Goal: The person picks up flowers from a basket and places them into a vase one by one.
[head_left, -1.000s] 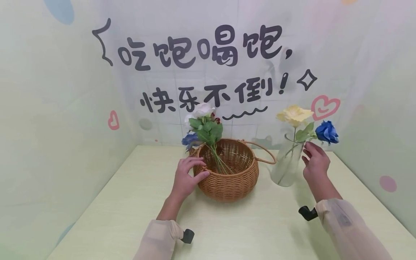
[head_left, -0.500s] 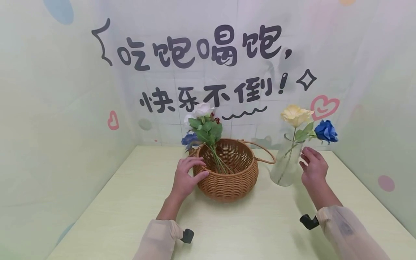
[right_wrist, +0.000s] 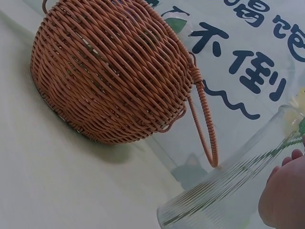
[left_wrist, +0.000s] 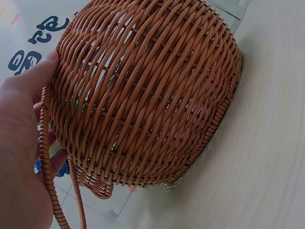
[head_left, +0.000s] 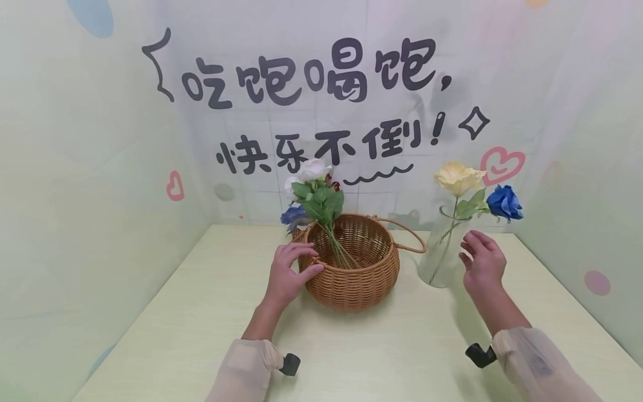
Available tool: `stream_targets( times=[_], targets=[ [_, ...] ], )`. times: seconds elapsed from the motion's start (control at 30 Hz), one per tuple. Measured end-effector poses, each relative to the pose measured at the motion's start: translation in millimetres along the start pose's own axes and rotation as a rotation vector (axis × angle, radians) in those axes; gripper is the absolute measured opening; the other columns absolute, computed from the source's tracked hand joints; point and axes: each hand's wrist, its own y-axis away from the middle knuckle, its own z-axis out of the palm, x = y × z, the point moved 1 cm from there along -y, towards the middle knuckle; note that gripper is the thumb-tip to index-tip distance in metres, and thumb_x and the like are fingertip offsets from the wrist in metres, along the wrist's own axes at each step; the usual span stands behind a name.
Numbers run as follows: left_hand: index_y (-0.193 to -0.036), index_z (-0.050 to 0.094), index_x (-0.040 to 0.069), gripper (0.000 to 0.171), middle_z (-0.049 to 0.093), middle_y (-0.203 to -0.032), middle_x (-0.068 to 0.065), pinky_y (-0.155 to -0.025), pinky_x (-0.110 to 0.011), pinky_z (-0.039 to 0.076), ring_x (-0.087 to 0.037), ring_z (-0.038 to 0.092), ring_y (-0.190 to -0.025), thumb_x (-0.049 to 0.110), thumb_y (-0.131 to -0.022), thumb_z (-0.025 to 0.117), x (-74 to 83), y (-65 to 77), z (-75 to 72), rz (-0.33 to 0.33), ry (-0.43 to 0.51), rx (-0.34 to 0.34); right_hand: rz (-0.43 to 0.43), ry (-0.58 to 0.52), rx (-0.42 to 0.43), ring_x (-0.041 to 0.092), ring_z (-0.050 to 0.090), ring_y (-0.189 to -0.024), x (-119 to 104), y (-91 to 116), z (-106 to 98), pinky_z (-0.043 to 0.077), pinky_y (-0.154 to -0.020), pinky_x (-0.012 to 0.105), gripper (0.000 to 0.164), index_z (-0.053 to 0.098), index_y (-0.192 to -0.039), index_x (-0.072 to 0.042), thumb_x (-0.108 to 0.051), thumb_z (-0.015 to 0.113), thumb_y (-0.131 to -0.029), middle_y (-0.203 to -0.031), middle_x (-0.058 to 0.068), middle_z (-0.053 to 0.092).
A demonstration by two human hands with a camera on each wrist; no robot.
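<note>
The surface (head_left: pixel 211 335) is pale yellow-green and stands in a corner of walls with black writing. On it, near the middle, sits a round wicker basket (head_left: pixel 351 268) with a loop handle (head_left: pixel 409 237) on its right side. A bunch of flowers (head_left: pixel 313 195) leans inside the basket, with the stems down in it and a white and a blue flower above the left rim. To the right of the basket, just beside the handle, stands a clear glass vase (head_left: pixel 444 254). It holds a yellow rose (head_left: pixel 457 177) upright and a blue rose (head_left: pixel 504 204) that leans out to the right.

The left hand (head_left: pixel 288 276) rests on the left side of the basket, with the fingers lying over the rim and the thumb against the wall. The right hand (head_left: pixel 482 262) is just to the right of the vase, with the fingers relaxed and spread, and it holds nothing; I cannot tell if it touches the glass.
</note>
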Motion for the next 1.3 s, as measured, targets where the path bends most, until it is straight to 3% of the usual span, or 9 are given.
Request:
stream_targets(
  times=[0.47,0.7,1.3],
  targets=[
    [-0.099,0.073,0.012,0.028,0.065,-0.119,0.002,-0.092,-0.048,0.037,-0.02,0.047,-0.11,0.027,-0.078,0.083,0.4,-0.4,1.3,-0.011,0.0,-0.002,-0.002,-0.002,-0.072,0.014,0.063,-0.063,10,15,12,0.05,-0.055,0.025,0.012,0.071,-0.087,-0.006,0.005,0.069,-0.087,-0.075,0.005,0.068],
    [-0.098,0.073,0.017,0.024,0.065,-0.12,-0.004,-0.091,-0.048,0.038,-0.02,0.047,-0.11,0.027,-0.078,0.083,1.3,-0.2,0.5,-0.013,0.003,-0.005,-0.03,0.028,-0.125,0.014,0.062,-0.064,17,22,23,0.051,-0.057,0.024,0.011,0.07,-0.093,-0.003,0.006,0.065,-0.089,-0.075,0.004,0.068],
    [-0.099,0.073,0.014,0.026,0.065,-0.119,-0.005,-0.092,-0.049,0.037,-0.022,0.047,-0.11,0.027,-0.079,0.082,-0.3,-1.0,-0.1,0.007,-0.013,-0.003,-0.083,0.065,-0.324,0.014,0.062,-0.068,38,35,66,0.05,-0.054,0.023,0.01,0.069,-0.09,-0.005,0.005,0.065,-0.089,-0.078,0.005,0.065]
  ],
)
